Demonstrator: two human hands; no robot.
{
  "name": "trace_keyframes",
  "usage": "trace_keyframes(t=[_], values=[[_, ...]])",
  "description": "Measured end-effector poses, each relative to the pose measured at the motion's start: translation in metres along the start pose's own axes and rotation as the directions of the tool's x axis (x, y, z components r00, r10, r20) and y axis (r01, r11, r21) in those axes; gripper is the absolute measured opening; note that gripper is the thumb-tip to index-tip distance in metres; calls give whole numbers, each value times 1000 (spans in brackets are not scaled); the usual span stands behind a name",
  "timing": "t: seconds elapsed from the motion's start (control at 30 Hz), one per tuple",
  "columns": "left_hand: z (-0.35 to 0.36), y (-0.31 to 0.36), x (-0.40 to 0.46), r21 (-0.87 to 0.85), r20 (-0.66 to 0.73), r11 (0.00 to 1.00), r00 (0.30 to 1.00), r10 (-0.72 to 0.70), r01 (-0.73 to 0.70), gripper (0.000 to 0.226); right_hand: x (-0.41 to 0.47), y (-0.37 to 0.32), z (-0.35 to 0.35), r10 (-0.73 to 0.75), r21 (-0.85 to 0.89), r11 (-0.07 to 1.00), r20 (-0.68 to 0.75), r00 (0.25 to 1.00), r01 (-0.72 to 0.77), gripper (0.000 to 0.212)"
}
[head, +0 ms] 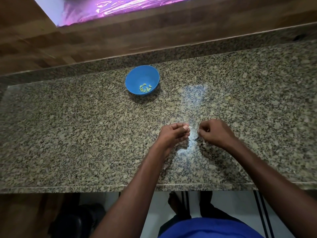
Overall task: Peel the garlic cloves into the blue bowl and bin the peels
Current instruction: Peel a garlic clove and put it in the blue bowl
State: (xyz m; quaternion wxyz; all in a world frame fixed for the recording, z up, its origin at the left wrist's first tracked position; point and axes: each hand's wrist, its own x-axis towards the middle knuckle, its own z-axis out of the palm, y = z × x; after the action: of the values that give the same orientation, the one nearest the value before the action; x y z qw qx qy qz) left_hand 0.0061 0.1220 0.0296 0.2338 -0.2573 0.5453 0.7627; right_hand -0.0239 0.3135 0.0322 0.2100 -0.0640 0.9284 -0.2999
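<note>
Speckled granite worktop fills my view. I see the blue bowl near its far edge, holding several peeled garlic cloves. Nearer me, my left hand curls its fingers round something pale; what my right hand grips, I cannot tell.

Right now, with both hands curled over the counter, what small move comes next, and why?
Probably carry the left hand up to the blue bowl: it pinches a small pale piece, seemingly a clove, and peeled cloves already lie there. What the right hand holds is too small to tell.
</note>
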Motion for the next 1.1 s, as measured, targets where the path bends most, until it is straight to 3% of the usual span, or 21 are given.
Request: trace_keyframes(t=[0.07,0.13,0.3,0.4,0.57,0.77,1.1], values=[[2,-1,1,3,-12,1000,1000,23,-23,12,-2,-2,0,7,30,1000,-1,1000,-7,9],[4,-3,2,11,-15,999,999,46,-46,13,-3,-1,1,-5,87,996,-44,999,8,17],[5,-5,3,26,4,994,995,103,-103,12,-6,1,-2,-28,206,977,-142,989,58,12],[4,-5,3,51,24,990,991,131,-132,14,-8,-1,-5,4,413,910,-85,996,32,14],[4,-5,3,171,52,962,977,208,-214,18,-11,-3,-8,11,598,802,23,1000,-23,14],[4,-4,2,275,69,926,966,249,-258,20,-8,4,-8,17,689,719,111,994,-90,13],[14,-6,-1,619,25,668,860,510,-414,9,-4,3,-6,73,703,691,162,984,-167,18]])
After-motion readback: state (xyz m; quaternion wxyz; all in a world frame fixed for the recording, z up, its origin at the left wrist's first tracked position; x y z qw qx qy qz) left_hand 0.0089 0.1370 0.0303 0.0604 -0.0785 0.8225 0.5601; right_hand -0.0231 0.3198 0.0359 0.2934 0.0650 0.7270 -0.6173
